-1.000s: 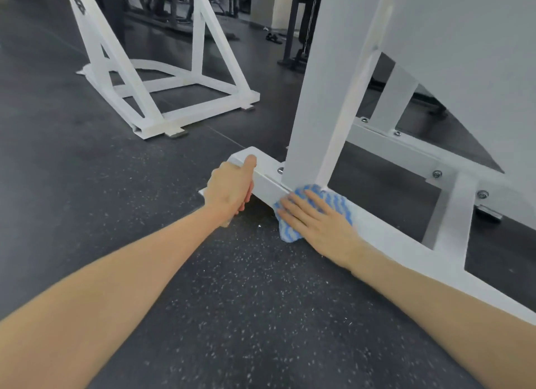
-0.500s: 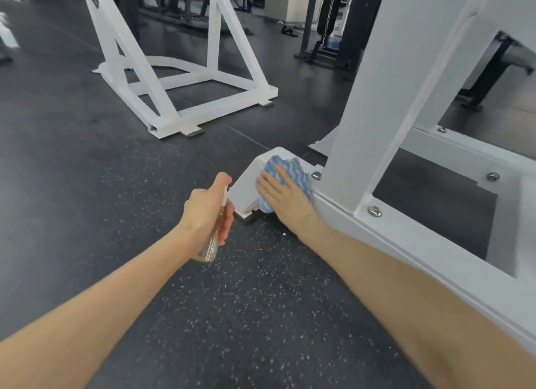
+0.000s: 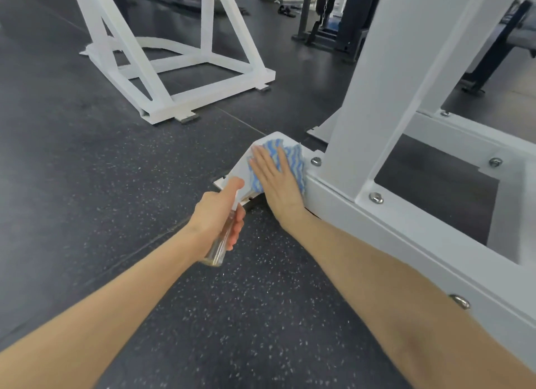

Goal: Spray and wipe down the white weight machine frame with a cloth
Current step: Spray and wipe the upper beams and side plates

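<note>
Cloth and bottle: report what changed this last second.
The right hand slid the cloth along the base rail, from the upright to the rail's end. The left hand drew back off that end. Unchanged: spray bottle gripped, palm flat on cloth.

no readable text, labels or signs

Her right hand (image 3: 275, 182) lies flat, pressing a blue-striped cloth (image 3: 290, 156) onto the white frame (image 3: 406, 220) end. The left hand (image 3: 217, 214) grips a clear spray bottle (image 3: 220, 243), seemingly aimed there, above speckled floor (image 3: 232, 316).
</note>
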Action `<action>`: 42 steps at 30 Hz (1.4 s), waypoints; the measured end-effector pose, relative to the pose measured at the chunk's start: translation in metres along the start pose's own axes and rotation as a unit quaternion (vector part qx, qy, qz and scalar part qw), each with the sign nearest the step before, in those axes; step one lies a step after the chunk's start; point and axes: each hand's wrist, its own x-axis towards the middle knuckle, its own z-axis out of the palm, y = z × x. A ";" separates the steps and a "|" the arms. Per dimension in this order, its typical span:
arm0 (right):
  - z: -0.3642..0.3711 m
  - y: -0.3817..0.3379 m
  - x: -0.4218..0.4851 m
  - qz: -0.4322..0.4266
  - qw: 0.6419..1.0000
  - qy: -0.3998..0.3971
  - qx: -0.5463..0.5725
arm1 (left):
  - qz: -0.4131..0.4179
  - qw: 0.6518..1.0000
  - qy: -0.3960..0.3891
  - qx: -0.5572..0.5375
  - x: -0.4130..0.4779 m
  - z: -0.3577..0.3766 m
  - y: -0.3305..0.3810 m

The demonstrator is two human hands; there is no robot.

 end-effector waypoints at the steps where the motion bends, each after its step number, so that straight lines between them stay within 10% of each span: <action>1: 0.007 0.002 -0.015 -0.001 1.000 0.023 -0.003 | 0.002 1.000 -0.003 0.001 -0.002 -0.001 -0.002; 9: 0.058 0.035 -0.165 0.019 0.997 0.013 -0.072 | 0.022 0.999 -0.035 0.010 -0.031 0.015 0.010; 13: 0.058 0.054 -0.225 0.134 0.988 -0.012 0.076 | 0.033 0.997 -0.065 0.039 -0.050 0.033 0.020; 21: 0.026 0.109 -0.139 0.229 0.830 -0.160 0.483 | 0.074 0.991 -0.096 0.057 -0.079 0.087 0.043; 26: 0.033 0.117 -0.212 0.302 0.824 -0.141 0.459 | 0.081 0.985 -0.136 0.075 -0.099 0.127 0.059; 31: 0.052 0.143 -0.337 0.542 0.729 -0.134 0.396 | 0.097 0.980 -0.149 0.087 -0.112 0.157 0.062; 38: 0.062 0.152 -0.338 0.531 0.717 -0.194 0.408 | 0.198 0.973 -0.045 0.108 -0.118 0.200 0.055; 42: 0.065 0.150 -0.344 0.525 0.721 -0.182 0.413 | 0.125 0.976 -0.165 0.069 -0.122 0.204 0.067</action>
